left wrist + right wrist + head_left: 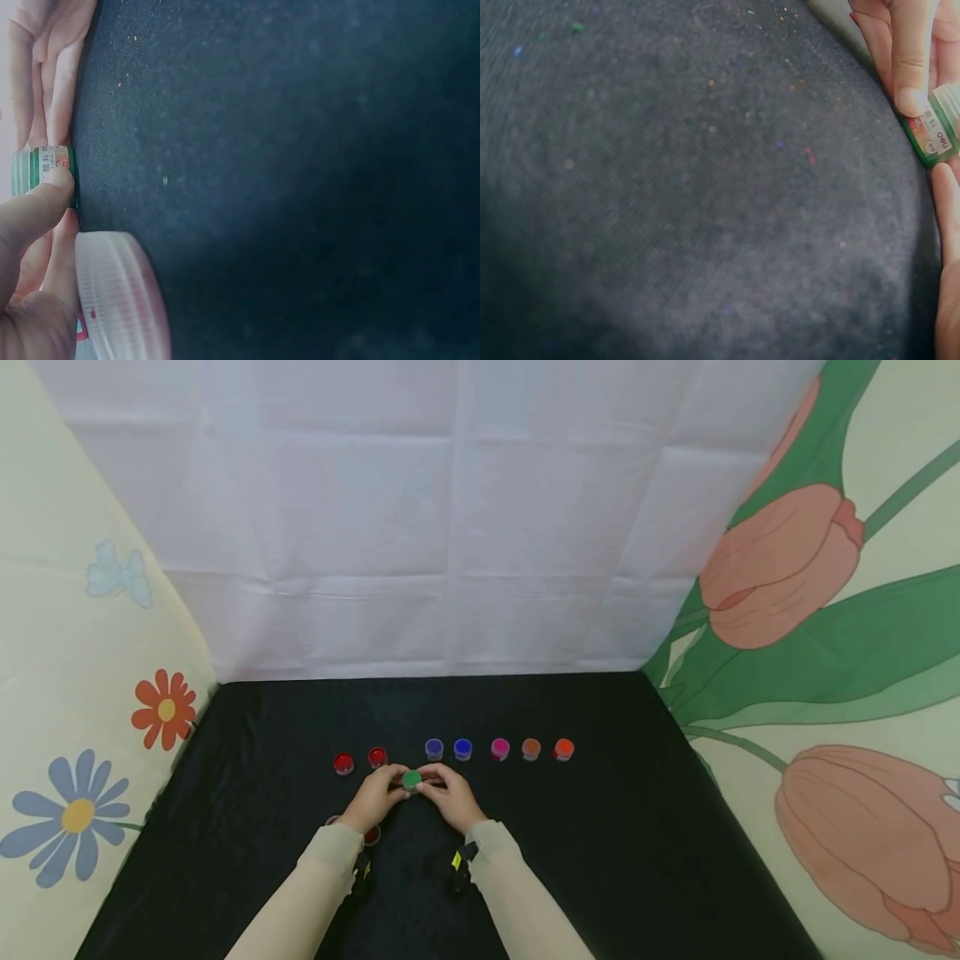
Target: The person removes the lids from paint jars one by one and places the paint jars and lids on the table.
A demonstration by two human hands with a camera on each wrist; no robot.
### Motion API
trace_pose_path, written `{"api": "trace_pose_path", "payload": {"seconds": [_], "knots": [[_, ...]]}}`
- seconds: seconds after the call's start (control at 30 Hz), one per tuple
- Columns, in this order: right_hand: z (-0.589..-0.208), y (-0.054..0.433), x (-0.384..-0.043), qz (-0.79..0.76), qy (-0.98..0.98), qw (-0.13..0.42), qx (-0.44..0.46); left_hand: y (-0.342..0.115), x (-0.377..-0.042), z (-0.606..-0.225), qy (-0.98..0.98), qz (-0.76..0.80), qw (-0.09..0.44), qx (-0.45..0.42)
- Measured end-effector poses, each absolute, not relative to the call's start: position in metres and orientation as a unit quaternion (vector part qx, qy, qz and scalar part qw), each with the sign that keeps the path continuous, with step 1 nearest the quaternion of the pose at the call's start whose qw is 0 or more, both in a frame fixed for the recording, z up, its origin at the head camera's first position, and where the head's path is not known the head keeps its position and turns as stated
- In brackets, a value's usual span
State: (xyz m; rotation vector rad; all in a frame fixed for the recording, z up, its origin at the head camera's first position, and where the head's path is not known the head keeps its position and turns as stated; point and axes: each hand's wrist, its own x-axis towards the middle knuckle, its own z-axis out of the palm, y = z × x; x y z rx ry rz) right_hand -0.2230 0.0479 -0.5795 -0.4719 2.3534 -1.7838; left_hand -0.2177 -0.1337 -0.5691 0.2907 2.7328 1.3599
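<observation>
A small green paint pot (412, 780) with a printed label is held between both hands at the middle of the black cloth. My left hand (377, 797) pinches it from the left, the thumb lying over the label in the left wrist view. From the other side my right hand (448, 797) grips it with thumb and fingertips. In the right wrist view the pot (932, 131) shows its green part toward the cloth and its pale ridged part away from it. Close by the left hand, a whitish ridged round piece (120, 296) rests on the cloth.
Beyond the hands stand two red pots (343, 764), then a purple pot (433, 749), a blue pot (462, 749), a magenta pot (500, 748), a brown pot (531, 749) and an orange pot (563, 749). A dark red round piece (372, 836) is partly hidden by the left wrist.
</observation>
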Motion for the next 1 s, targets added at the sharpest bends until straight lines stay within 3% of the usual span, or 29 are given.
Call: {"api": "trace_pose_path", "payload": {"seconds": [0.23, 0.53, 1.0], "knots": [[-0.565, 0.047, -0.215, -0.584, 0.788, 0.063, -0.186, -0.136, -0.220, -0.572, 0.892, 0.438, 0.036, 0.104], [-0.585, 0.045, -0.225, -0.603, 0.779, 0.069, -0.159, -0.134, -0.217, -0.568, 0.892, 0.440, 0.043, 0.094], [-0.582, 0.047, -0.224, -0.616, 0.771, 0.068, -0.147, -0.136, -0.219, -0.571, 0.889, 0.446, 0.038, 0.100]]}}
